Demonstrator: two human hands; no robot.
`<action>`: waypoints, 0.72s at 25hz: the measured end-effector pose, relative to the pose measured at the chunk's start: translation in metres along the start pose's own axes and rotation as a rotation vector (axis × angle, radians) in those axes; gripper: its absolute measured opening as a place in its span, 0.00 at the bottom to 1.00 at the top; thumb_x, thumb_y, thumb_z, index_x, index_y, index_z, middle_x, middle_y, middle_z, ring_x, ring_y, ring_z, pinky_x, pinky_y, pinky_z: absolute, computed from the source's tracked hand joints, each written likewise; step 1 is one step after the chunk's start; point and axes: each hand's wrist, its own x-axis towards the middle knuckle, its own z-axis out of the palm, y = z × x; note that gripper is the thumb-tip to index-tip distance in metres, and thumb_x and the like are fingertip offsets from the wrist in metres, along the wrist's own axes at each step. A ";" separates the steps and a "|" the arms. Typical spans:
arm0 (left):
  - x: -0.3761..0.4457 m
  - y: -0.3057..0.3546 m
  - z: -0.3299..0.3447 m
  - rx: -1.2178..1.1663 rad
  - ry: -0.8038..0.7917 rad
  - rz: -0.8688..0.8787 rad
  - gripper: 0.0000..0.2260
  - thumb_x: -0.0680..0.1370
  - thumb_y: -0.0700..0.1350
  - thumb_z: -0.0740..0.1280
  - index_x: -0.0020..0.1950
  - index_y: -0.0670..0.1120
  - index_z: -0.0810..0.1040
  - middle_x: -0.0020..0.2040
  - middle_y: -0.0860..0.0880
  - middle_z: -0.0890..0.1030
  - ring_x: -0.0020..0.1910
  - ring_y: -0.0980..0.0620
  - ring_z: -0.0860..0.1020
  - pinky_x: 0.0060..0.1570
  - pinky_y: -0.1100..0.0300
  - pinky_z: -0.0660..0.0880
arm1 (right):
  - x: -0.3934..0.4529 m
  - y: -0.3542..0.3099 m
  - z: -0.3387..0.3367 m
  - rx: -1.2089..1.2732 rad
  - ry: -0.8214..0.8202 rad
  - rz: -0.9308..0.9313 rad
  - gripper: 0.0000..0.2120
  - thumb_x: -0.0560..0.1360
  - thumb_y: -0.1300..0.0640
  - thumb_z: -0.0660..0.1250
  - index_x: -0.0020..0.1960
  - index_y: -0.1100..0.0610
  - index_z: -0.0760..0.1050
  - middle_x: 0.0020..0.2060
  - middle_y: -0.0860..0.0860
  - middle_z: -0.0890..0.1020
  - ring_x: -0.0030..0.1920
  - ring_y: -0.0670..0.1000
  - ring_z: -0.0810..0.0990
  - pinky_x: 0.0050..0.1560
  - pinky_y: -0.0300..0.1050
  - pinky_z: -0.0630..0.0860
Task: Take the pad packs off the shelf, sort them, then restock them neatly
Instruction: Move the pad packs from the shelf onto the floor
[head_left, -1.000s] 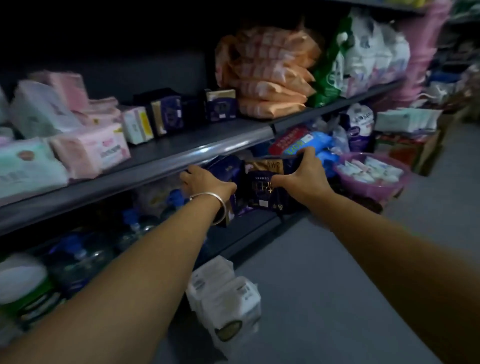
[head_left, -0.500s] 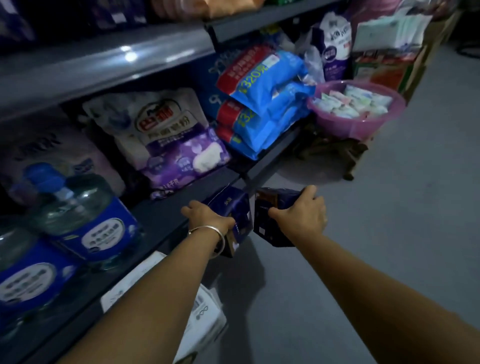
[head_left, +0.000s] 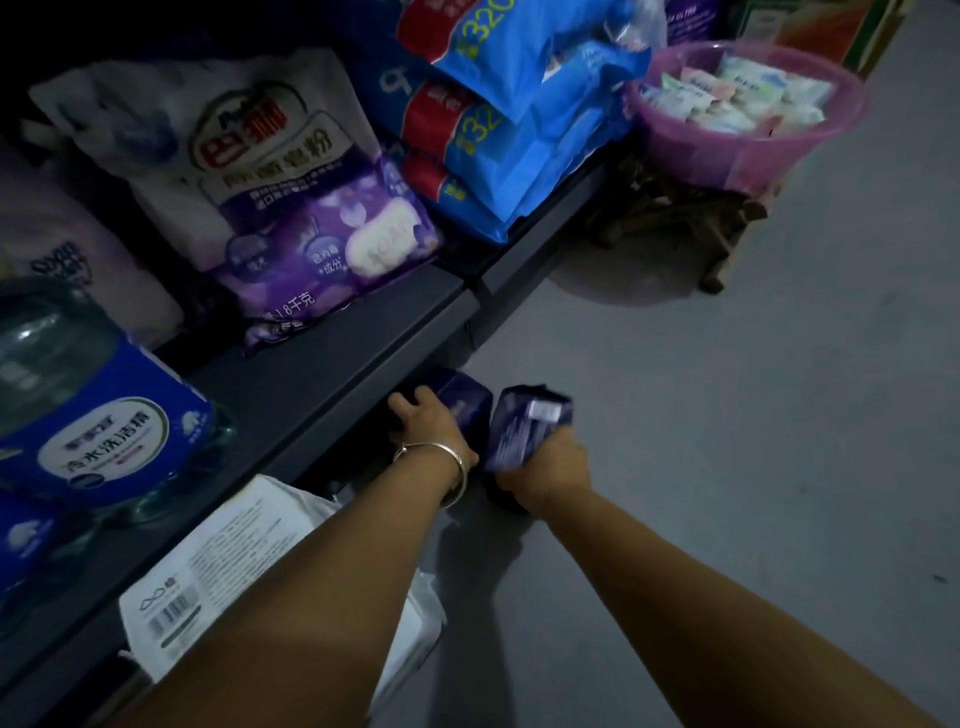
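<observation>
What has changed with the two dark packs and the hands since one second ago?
Both hands carried the packs down from the upper shelf height to the floor by the bottom shelf edge. The left hand holds one dark pack, the right hand the other pack. Neither grip was released.

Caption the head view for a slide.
Left hand and right hand each hold a dark purple pad pack low beside the bottom shelf.

Dim, bluish scene; the upper left corner falls to near black. Soft shadows of both forearms lie on the grey floor (head_left: 727, 415). Motion blur smears the dark purple pack (head_left: 527, 423); wide-angle distortion bends the shelf edge (head_left: 332, 410).
</observation>
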 end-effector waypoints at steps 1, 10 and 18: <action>0.001 -0.003 0.001 0.050 -0.020 -0.026 0.34 0.71 0.37 0.72 0.71 0.40 0.56 0.71 0.41 0.54 0.65 0.38 0.67 0.65 0.52 0.67 | -0.001 0.002 0.007 -0.020 -0.066 -0.001 0.38 0.67 0.54 0.75 0.70 0.60 0.59 0.65 0.61 0.69 0.63 0.61 0.72 0.64 0.55 0.72; 0.007 -0.012 -0.028 0.189 -0.171 -0.066 0.41 0.70 0.39 0.74 0.75 0.40 0.54 0.73 0.40 0.58 0.69 0.39 0.66 0.68 0.49 0.65 | -0.010 -0.016 -0.007 -0.283 -0.093 -0.119 0.21 0.76 0.61 0.62 0.68 0.64 0.64 0.63 0.61 0.72 0.63 0.59 0.73 0.61 0.48 0.72; -0.046 -0.009 -0.118 0.187 -0.010 0.196 0.18 0.74 0.38 0.68 0.64 0.43 0.74 0.64 0.43 0.75 0.63 0.46 0.74 0.62 0.60 0.69 | -0.082 -0.084 -0.053 -0.465 -0.015 -0.353 0.14 0.77 0.62 0.62 0.63 0.62 0.71 0.60 0.60 0.75 0.60 0.60 0.75 0.52 0.48 0.73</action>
